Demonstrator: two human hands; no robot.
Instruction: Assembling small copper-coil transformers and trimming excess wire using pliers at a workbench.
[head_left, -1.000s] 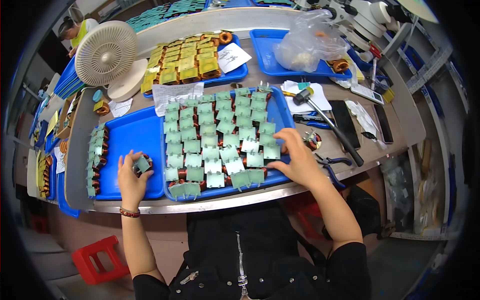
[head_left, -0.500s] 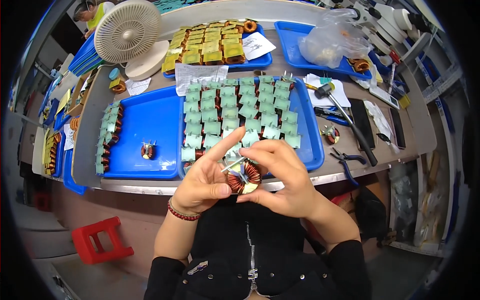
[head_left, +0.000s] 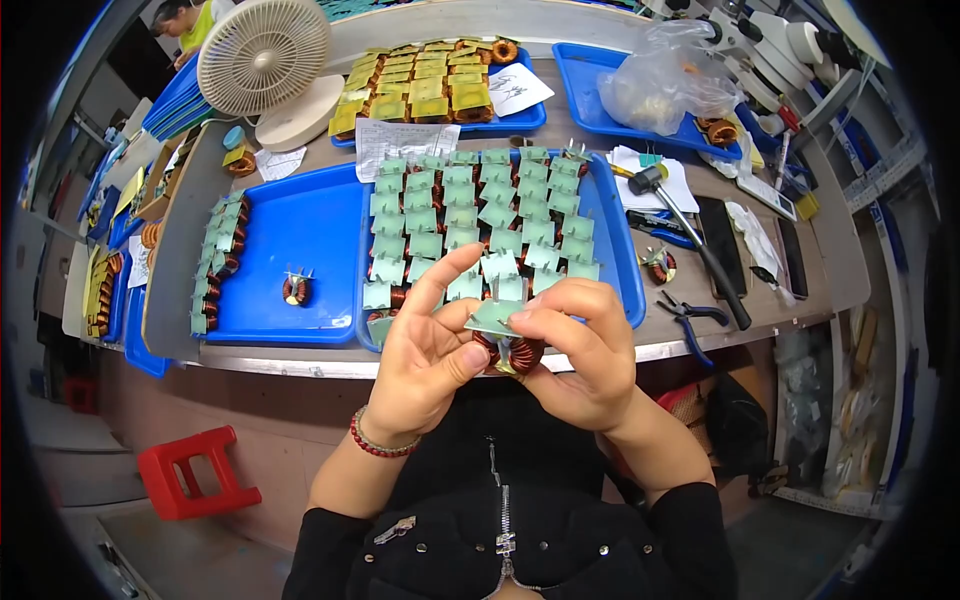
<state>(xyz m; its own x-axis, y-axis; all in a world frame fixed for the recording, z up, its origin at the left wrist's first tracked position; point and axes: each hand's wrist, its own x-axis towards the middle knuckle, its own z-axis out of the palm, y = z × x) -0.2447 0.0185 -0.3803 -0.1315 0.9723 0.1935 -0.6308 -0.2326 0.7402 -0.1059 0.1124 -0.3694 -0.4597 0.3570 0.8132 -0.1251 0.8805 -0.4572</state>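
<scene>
Between my hands, over the bench's front edge, is a toroidal coil (head_left: 518, 355) wound in copper wire, with a pale green board (head_left: 495, 317) on top and pins standing up from it. My left hand (head_left: 425, 365) pinches the coil's left side with the thumb, its index finger pointing up. My right hand (head_left: 585, 345) grips board and coil from the right, thumb low and fingertips on the board's edge. Just beyond, a blue tray (head_left: 622, 260) holds rows of similar green-topped coils (head_left: 460, 220). In the left blue tray (head_left: 290, 225) lies a single coil (head_left: 297, 288), with a column of others (head_left: 218, 260) along its left side.
Pliers (head_left: 688, 325), a hammer (head_left: 700, 235), a loose coil (head_left: 659, 265) and phones (head_left: 722, 245) lie on the right. Behind stand a fan (head_left: 265, 65), a tray of yellow-topped coils (head_left: 430, 85) and a bagged tray (head_left: 575, 90). A red stool (head_left: 195, 475) is lower left; another person (head_left: 190, 25) sits far left.
The coil and board have turned, so the board's flat green face now shows on top instead of its edge. Both hands have shifted slightly right. The coil stays held between them.
</scene>
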